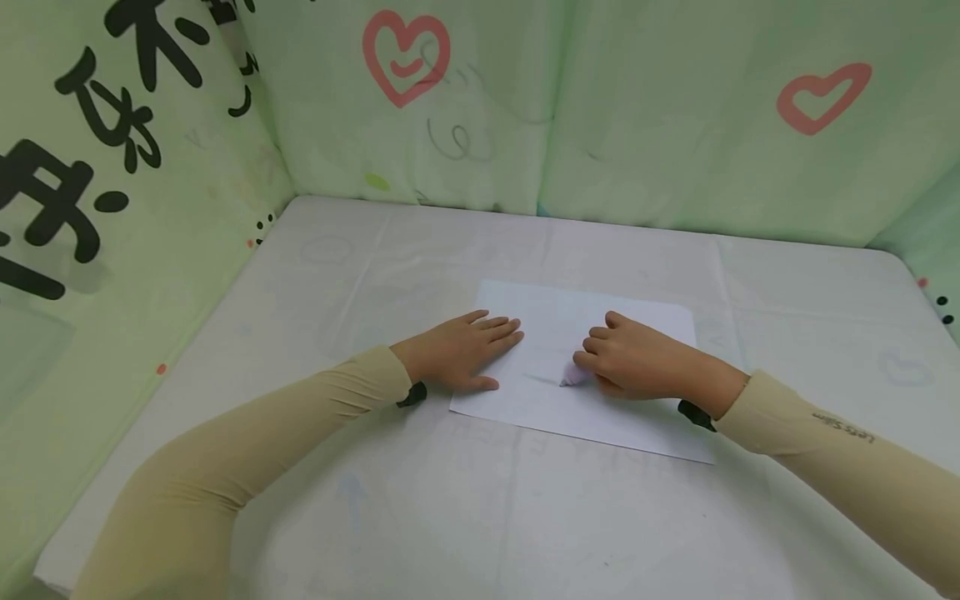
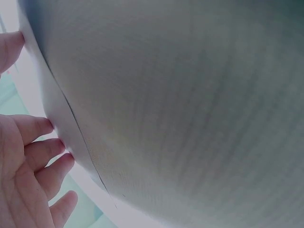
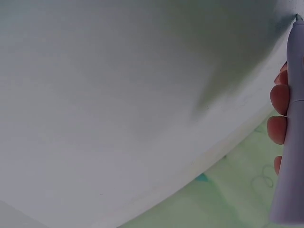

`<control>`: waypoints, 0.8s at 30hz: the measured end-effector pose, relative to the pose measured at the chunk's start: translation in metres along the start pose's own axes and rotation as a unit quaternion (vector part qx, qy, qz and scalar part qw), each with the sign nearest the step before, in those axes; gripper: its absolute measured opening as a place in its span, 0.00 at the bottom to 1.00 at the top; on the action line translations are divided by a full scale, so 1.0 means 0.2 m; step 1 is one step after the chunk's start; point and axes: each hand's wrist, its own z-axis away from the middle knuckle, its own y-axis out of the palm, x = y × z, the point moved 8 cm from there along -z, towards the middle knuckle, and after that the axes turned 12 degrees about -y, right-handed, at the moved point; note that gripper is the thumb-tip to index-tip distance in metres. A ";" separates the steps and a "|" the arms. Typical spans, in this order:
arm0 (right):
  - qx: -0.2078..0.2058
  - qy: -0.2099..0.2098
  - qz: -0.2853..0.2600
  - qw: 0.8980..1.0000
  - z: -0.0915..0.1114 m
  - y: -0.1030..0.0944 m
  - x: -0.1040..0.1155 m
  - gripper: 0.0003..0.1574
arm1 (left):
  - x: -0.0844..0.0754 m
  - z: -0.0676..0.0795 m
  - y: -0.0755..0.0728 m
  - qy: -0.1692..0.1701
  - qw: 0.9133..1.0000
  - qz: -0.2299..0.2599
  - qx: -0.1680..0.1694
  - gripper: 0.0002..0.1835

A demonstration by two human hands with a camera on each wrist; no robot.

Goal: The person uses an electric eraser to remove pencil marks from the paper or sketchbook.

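A sheet of white paper (image 1: 540,408) lies on the table. My left hand (image 1: 468,350) rests on its left part with fingers spread and straight; in the left wrist view, the fingertips (image 2: 59,145) touch the surface by the paper's edge. The right hand (image 1: 637,358) grips a thick lavender marker pen (image 1: 574,373) over the paper's right half, its tip down at the sheet. Up close in the right wrist view, curled fingers wrap around the marker pen (image 3: 293,123), whose tip is dark. A faint line shows on the paper left of the tip.
A pale cloth covers the table (image 1: 360,533). Green curtains (image 1: 637,133) with red hearts hang along its far side, and another with black lettering stands at the left. A small black wrist device (image 1: 412,394) sits under each wrist.
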 end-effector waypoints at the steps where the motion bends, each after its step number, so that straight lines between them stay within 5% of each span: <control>1: -0.001 0.000 0.001 1.000 0.00 0.00 0.00 0.11 | 0.00 0.00 0.00 0.000 1.000 -0.001 0.000 0.41; 24: -0.004 0.004 0.010 1.000 -0.02 0.00 -0.01 0.11 | 0.00 0.01 -0.01 -0.001 1.000 0.009 -0.005 0.41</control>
